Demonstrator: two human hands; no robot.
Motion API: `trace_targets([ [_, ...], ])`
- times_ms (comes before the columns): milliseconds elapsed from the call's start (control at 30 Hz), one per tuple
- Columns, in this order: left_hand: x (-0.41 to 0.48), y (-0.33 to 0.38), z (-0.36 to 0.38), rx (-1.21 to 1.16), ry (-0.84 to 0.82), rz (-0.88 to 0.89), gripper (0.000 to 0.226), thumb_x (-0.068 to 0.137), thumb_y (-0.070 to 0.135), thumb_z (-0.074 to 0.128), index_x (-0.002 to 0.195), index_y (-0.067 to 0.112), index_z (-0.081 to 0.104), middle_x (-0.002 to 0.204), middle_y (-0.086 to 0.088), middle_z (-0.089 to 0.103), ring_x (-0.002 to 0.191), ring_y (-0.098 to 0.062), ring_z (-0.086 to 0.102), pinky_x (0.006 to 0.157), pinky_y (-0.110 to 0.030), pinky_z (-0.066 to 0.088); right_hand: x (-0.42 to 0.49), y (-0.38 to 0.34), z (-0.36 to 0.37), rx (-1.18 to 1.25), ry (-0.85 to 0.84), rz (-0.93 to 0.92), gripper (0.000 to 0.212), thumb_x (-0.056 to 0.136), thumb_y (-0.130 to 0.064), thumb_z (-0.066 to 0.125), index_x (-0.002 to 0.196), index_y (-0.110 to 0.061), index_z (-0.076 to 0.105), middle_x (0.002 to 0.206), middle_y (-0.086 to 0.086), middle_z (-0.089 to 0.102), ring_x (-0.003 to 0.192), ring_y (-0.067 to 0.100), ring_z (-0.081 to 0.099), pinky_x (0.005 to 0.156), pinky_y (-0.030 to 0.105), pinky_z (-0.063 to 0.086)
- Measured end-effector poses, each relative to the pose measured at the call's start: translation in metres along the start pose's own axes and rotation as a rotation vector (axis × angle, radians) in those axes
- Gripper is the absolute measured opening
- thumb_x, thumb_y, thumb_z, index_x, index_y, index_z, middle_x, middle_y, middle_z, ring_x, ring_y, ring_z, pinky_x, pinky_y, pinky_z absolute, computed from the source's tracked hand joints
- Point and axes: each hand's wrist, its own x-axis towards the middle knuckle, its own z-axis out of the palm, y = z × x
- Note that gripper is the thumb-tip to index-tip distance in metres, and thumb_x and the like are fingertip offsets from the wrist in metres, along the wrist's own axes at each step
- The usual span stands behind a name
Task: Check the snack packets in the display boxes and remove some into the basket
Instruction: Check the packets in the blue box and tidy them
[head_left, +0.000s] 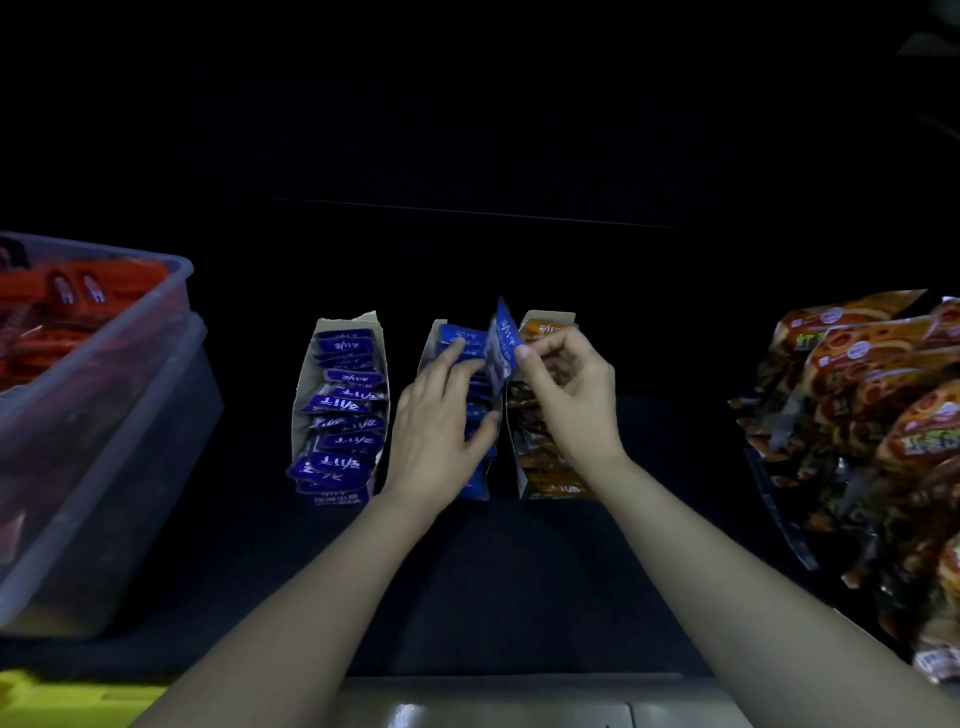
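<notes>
Dim light, head view. Right grip (566, 384) closed on one blue packet (501, 332), pinched at an edge between thumb and forefinger and held upright just above the far end of the middle display box (428, 338). Left grip (436, 415) open and holding nothing, fingers laid flat over the rest of the blue row in that box, thumb against its right side. Purple-packet box (306, 389) just beside on the left, orange-packet box (550, 317) just beside on the right. Clear tub (130, 364) with red packets well apart at far left; taken as the basket, unconfirmed.

Risks, judged:
- Edge pinch on slick film: slip likely over the long carry to the tub, with a drop onto the dark worktop (519, 571) or into the purple-packet box, mixing stock.
- Left grip lifted too early: loose row apt to spring up or topple.
- Forearm sweeping left: possible knock to the purple-packet box, probably light card.
- Poor light: print hard to read, check easily misjudged.
</notes>
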Motion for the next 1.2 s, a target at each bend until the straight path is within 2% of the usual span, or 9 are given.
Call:
trace_targets([
  [67, 0.002, 0.006, -0.002, -0.041, 0.028, 0.007, 0.055, 0.088, 0.039, 0.065, 0.136, 0.022, 0.045, 0.152, 0.004, 0.034, 0.138, -0.013, 0.033, 0.110, -0.028, 0.022, -0.002, -0.008, -0.003, 0.092, 0.011, 0.028, 0.013, 0.094, -0.021, 0.064, 0.085, -0.013, 0.058, 0.080, 0.005, 0.069, 0.077, 0.020, 0.068, 0.072, 0.037, 0.057],
  [200, 0.002, 0.017, -0.007, -0.131, 0.098, 0.024, 0.050, 0.085, 0.031, 0.072, 0.128, 0.019, 0.050, 0.134, 0.005, 0.051, 0.121, -0.016, 0.051, 0.099, -0.037, 0.044, -0.005, -0.021, -0.008, 0.245, 0.021, 0.095, 0.013, 0.095, -0.011, 0.062, 0.087, -0.003, 0.056, 0.079, 0.011, 0.069, 0.071, 0.013, 0.066, 0.067, 0.023, 0.055],
  [300, 0.000, 0.022, -0.011, -0.214, 0.164, 0.019, 0.033, 0.090, 0.019, 0.066, 0.122, 0.021, 0.055, 0.118, 0.008, 0.059, 0.102, -0.016, 0.060, 0.081, -0.041, 0.052, -0.008, -0.025, -0.010, 0.277, 0.005, 0.099, 0.017, 0.095, -0.012, 0.063, 0.090, 0.003, 0.057, 0.086, 0.023, 0.068, 0.075, 0.026, 0.066, 0.073, 0.032, 0.056],
  [367, 0.000, 0.023, -0.012, -0.248, 0.191, 0.029, 0.024, 0.095, 0.017, 0.058, 0.119, 0.022, 0.057, 0.110, 0.010, 0.062, 0.092, -0.013, 0.061, 0.075, -0.039, 0.053, -0.008, -0.023, -0.012, 0.247, -0.024, 0.085, 0.016, 0.094, -0.016, 0.065, 0.095, -0.001, 0.061, 0.093, 0.023, 0.066, 0.085, 0.033, 0.065, 0.079, 0.038, 0.054],
  [500, 0.001, 0.023, -0.014, -0.397, 0.195, -0.057, 0.018, 0.099, 0.017, 0.053, 0.117, 0.021, 0.058, 0.100, 0.008, 0.067, 0.084, -0.006, 0.065, 0.067, -0.025, 0.053, -0.009, -0.020, -0.014, 0.167, -0.032, 0.054, 0.016, 0.092, -0.016, 0.068, 0.107, -0.015, 0.064, 0.113, 0.013, 0.059, 0.099, 0.020, 0.062, 0.087, 0.030, 0.053],
  [600, 0.004, 0.023, -0.014, -0.655, 0.114, -0.194, 0.016, 0.099, 0.013, 0.054, 0.115, 0.018, 0.057, 0.102, 0.001, 0.069, 0.088, -0.008, 0.068, 0.071, -0.029, 0.056, -0.012, -0.018, -0.017, 0.113, -0.030, 0.058, 0.026, 0.089, -0.013, 0.070, 0.114, -0.018, 0.063, 0.122, 0.007, 0.051, 0.101, 0.003, 0.059, 0.087, 0.020, 0.050],
  [767, 0.005, 0.023, -0.016, -0.947, 0.059, -0.294, 0.022, 0.098, 0.006, 0.055, 0.120, 0.007, 0.055, 0.109, -0.009, 0.071, 0.096, -0.022, 0.071, 0.076, -0.035, 0.059, -0.015, -0.019, -0.018, 0.214, -0.129, 0.123, 0.036, 0.090, -0.003, 0.067, 0.123, -0.012, 0.056, 0.115, 0.013, 0.063, 0.094, 0.015, 0.068, 0.082, 0.026, 0.055],
  [967, 0.004, 0.020, -0.017, -1.072, 0.003, -0.388, 0.022, 0.096, 0.010, 0.059, 0.118, 0.010, 0.059, 0.093, -0.002, 0.075, 0.086, -0.014, 0.072, 0.071, -0.025, 0.056, -0.016, -0.022, -0.016, 0.250, -0.037, 0.120, 0.034, 0.088, 0.002, 0.066, 0.118, -0.011, 0.057, 0.092, 0.012, 0.066, 0.083, 0.014, 0.065, 0.077, 0.023, 0.053],
  [1200, 0.001, 0.015, -0.020, -1.105, -0.001, -0.456, 0.007, 0.095, 0.009, 0.059, 0.101, 0.007, 0.064, 0.083, 0.000, 0.075, 0.076, -0.011, 0.071, 0.067, -0.022, 0.055, -0.017, -0.020, -0.016, 0.232, -0.017, 0.116, 0.034, 0.088, -0.001, 0.067, 0.119, -0.012, 0.057, 0.096, 0.015, 0.068, 0.085, 0.016, 0.066, 0.078, 0.023, 0.054],
])
